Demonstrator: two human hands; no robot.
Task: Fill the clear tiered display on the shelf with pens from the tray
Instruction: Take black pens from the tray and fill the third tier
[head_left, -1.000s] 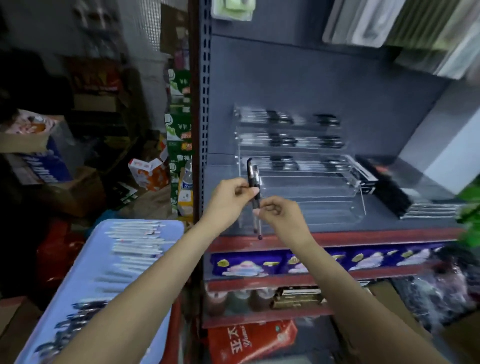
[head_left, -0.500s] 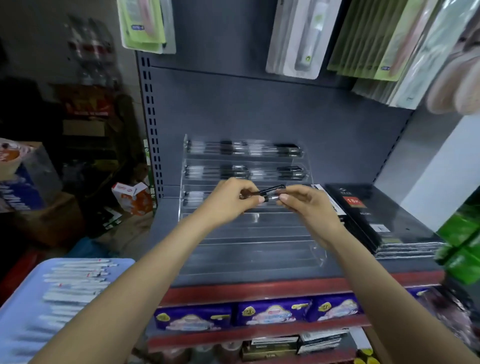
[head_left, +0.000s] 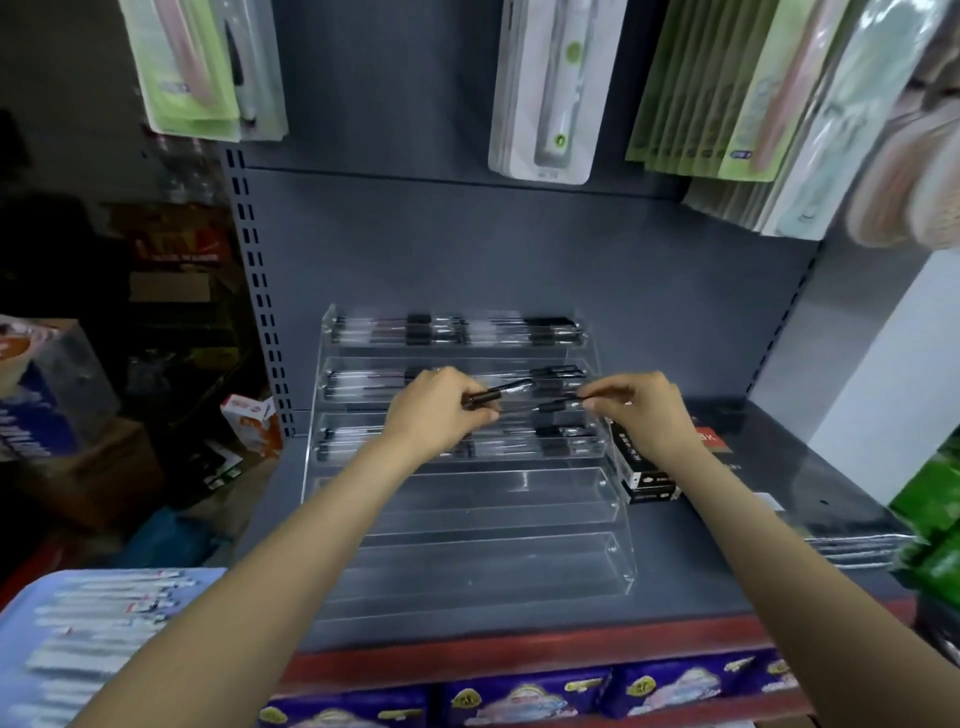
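Hands parting now: left hand (head_left: 441, 410) pinching one pen (head_left: 496, 392), right hand (head_left: 641, 408) pinching another (head_left: 558, 404). Light, stiff, slick; gripping barrel ends.

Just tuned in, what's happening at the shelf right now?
A person is stocking the clear tiered display on the grey shelf. The left hand pinches a black pen and the right hand pinches another pen, both held in front of the middle tiers. The top three tiers already hold pens; the two lowest tiers are empty. More pens lie on the blue tray at lower left.
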